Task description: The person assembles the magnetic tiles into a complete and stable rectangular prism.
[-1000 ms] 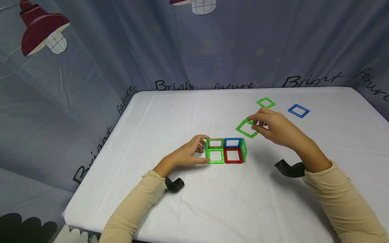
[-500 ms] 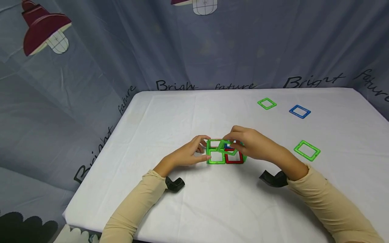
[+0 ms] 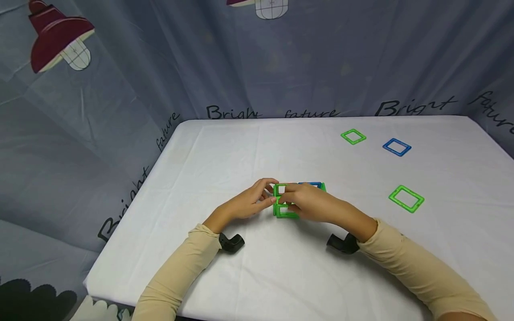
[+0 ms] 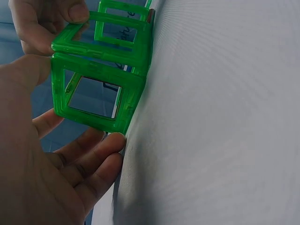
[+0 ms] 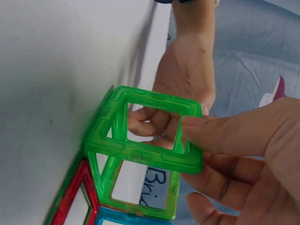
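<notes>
A translucent green square plastic frame [image 5: 145,162] is pinched in the right hand's [image 3: 315,203] grip, thumb on one face and fingers behind, over a small structure of joined coloured frames [image 3: 310,183]. In the left wrist view its edge is seen to meet that of a translucent green side panel [image 4: 61,96], which is held between thumb and fingers by the left hand [image 3: 246,203], at nine o'clock. A red plastic frame [image 5: 75,199] of the structure is shown in the right wrist view; from the head camera it is covered by the right hand. From the structure, a loose green frame [image 3: 353,137] is seen at half past one, a loose blue frame [image 3: 396,147] at two and another green frame [image 3: 406,199] at three, all laid flat on the white cloth-covered tabletop [image 3: 225,151].
</notes>
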{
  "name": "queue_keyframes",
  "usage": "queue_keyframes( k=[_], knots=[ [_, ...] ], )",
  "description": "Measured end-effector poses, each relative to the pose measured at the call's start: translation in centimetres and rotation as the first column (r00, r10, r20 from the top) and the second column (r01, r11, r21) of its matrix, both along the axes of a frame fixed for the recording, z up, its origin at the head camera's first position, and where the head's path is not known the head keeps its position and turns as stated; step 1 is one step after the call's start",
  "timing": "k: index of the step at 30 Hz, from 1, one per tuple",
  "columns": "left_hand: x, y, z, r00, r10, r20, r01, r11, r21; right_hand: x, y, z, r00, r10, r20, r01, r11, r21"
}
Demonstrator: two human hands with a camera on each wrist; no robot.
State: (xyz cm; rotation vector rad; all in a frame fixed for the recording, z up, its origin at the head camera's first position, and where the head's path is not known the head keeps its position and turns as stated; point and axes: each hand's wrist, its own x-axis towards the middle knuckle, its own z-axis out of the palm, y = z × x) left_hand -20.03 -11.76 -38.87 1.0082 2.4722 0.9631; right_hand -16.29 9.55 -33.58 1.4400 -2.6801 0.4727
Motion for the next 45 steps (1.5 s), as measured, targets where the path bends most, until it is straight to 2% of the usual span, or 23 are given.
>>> queue_keyframes(
  k=[16,22,28,35,38,41,43,45],
  knots=[
    [-0.1,-0.1,0.1,1.0,0.003,-0.01,-0.003,1.0,0.019,0.0,-0.4,-0.2,0.999,0.014,-0.051,-0.014,1.0,0.012],
    [-0.1,-0.2,0.2,1.0,0.008,-0.002,-0.008,1.0,0.014,-0.1,-0.5,-0.1,1.0,0.011,-0.015,-0.012,1.0,-0.027],
    [0.0,-0.1,0.2,1.0,0.01,0.004,-0.01,1.0,0.016,-0.2,-0.2,0.1,0.999,-0.014,0.043,0.014,1.0,-0.006],
    [0.0,0.0,0.3,1.0,0.015,-0.002,-0.015,1.0,0.027,-0.4,1.3,0.9,0.999,-0.026,0.019,0.027,0.999,-0.043],
    [0.0,0.1,0.3,1.0,0.011,-0.004,-0.011,0.999,0.031,-0.5,2.6,1.5,0.997,-0.079,0.011,0.08,0.995,-0.058],
    [0.0,0.3,0.2,1.0,0.021,0.003,-0.021,1.0,0.019,-0.6,4.4,2.3,0.983,-0.181,0.042,0.183,0.982,-0.045],
    [0.0,0.3,0.1,0.999,0.03,0.011,-0.03,0.999,0.013,-0.8,5.8,3.0,0.96,-0.272,0.065,0.273,0.962,-0.012],
    [0.0,0.4,0.0,0.999,0.039,0.013,-0.04,0.999,0.004,-1.2,7.4,3.7,0.929,-0.361,0.082,0.358,0.932,0.046]
  ],
)
